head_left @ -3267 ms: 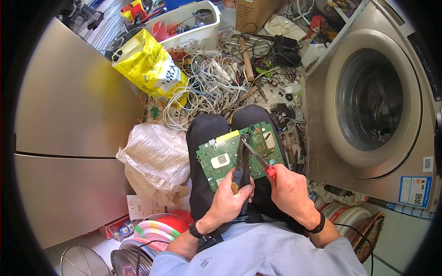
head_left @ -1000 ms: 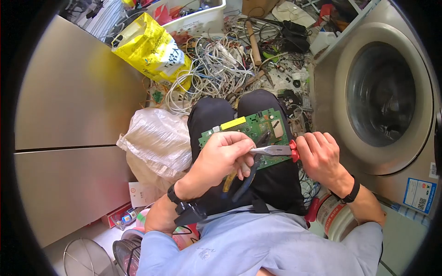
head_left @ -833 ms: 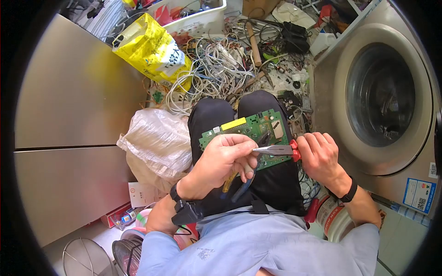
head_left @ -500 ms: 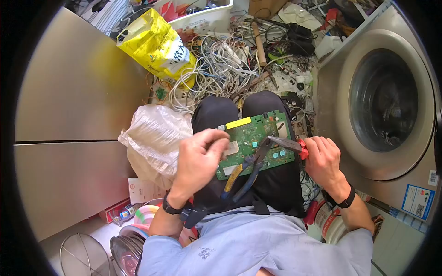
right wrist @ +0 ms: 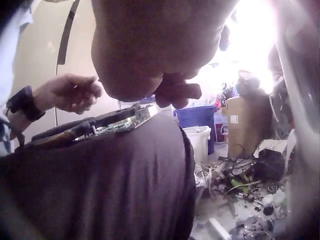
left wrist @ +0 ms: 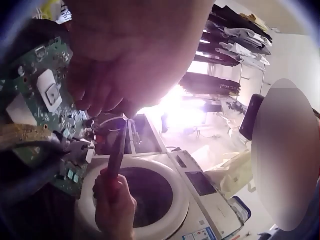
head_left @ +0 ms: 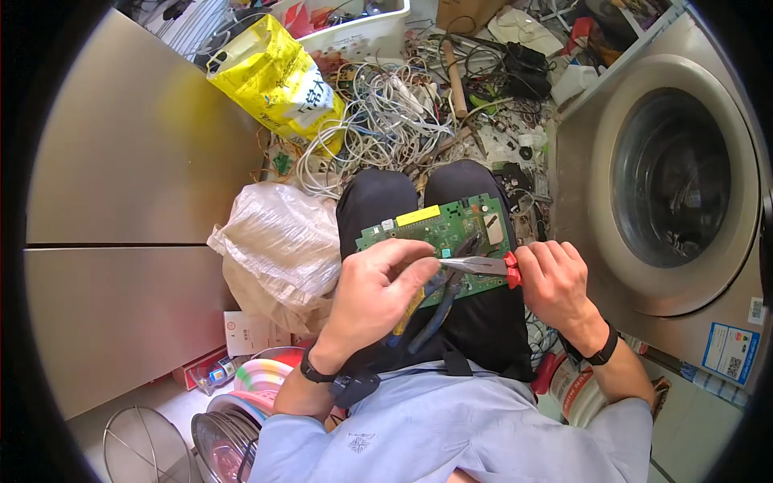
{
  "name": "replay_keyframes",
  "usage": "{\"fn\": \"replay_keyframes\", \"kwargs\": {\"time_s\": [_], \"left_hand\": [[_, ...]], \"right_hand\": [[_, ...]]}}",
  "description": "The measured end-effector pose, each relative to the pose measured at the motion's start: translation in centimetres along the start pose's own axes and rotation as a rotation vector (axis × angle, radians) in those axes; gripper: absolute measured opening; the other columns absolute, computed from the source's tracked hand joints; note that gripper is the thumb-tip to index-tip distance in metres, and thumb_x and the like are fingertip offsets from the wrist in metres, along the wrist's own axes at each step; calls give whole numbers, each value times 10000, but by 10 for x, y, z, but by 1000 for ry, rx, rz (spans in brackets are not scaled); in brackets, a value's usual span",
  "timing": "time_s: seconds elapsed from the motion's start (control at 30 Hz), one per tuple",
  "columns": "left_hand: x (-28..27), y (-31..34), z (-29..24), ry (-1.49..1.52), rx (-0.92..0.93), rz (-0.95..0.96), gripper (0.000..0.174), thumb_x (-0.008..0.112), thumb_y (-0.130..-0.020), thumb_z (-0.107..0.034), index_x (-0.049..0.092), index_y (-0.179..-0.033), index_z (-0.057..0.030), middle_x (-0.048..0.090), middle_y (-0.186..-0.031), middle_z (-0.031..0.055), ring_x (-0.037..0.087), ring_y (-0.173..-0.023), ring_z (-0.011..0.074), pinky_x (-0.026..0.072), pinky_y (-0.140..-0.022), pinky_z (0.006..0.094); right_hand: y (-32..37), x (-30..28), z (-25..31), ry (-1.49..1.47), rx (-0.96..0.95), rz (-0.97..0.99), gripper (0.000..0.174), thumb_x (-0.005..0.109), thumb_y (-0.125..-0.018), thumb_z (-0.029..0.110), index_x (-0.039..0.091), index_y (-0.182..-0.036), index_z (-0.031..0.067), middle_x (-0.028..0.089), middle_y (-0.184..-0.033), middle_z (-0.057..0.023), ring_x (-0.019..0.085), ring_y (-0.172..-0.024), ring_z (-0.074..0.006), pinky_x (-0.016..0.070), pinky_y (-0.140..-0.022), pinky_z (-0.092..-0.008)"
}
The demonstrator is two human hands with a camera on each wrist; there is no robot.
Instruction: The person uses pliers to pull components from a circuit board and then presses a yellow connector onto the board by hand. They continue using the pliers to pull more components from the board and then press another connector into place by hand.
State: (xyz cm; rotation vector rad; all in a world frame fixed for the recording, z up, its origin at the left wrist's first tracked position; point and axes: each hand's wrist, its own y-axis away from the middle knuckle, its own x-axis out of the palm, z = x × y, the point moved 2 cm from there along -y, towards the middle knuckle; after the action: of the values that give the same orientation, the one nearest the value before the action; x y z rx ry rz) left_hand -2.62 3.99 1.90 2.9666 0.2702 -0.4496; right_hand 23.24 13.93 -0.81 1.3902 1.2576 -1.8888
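Note:
My right hand (head_left: 555, 282) grips the red handles of long-nose pliers (head_left: 479, 264), whose tips point left above the lap. Beside those tips is my left hand (head_left: 374, 282), thumb and forefinger close to them; I cannot tell whether it pinches something small. A green circuit board (head_left: 435, 229) with a yellow connector lies across the thighs, partly hidden by the left hand. On the board rests a second pair of pliers (head_left: 439, 314) with worn yellow and blue handles, head toward the far right. In the left wrist view the long-nose pliers (left wrist: 118, 150) stand upright in the right hand (left wrist: 116, 210).
A washing machine (head_left: 636, 266) stands close on the right, a metallic cabinet (head_left: 137, 193) on the left. Tangled white cables (head_left: 386, 121), a hammer (head_left: 453, 76) and loose parts cover the floor ahead. A yellow bag (head_left: 270, 76) and a whitish sack (head_left: 278, 241) sit at the left.
The left hand leaves the worn pliers, meets the long-nose tips, draws back left, then returns to them. The right hand has lifted the long-nose pliers off the board and swung them leftward-pointing.

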Motion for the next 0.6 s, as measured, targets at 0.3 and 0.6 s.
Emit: {"fn": "replay_keyframes", "kwargs": {"time_s": [0.3, 0.6], "left_hand": [[5, -1, 12, 227, -266, 194, 145, 725, -986, -106, 754, -1038, 26, 744, -855, 30, 647, -738, 65, 519, -668, 235], [20, 4, 17, 185, -202, -31, 107, 717, -984, -86, 729, -988, 20, 720, -833, 0, 628, -731, 37, 500, -667, 218]], "right_hand": [[-1, -2, 6, 44, -84, 18, 249, 715, -845, 197, 673, -1014, 18, 608, -855, -63, 566, -725, -213, 403, -623, -363], [-4, -8, 16, 103, -89, -2, 350, 707, -869, 179, 690, -1138, -44, 668, -967, -96, 607, -791, -217, 413, -635, -355]]}}
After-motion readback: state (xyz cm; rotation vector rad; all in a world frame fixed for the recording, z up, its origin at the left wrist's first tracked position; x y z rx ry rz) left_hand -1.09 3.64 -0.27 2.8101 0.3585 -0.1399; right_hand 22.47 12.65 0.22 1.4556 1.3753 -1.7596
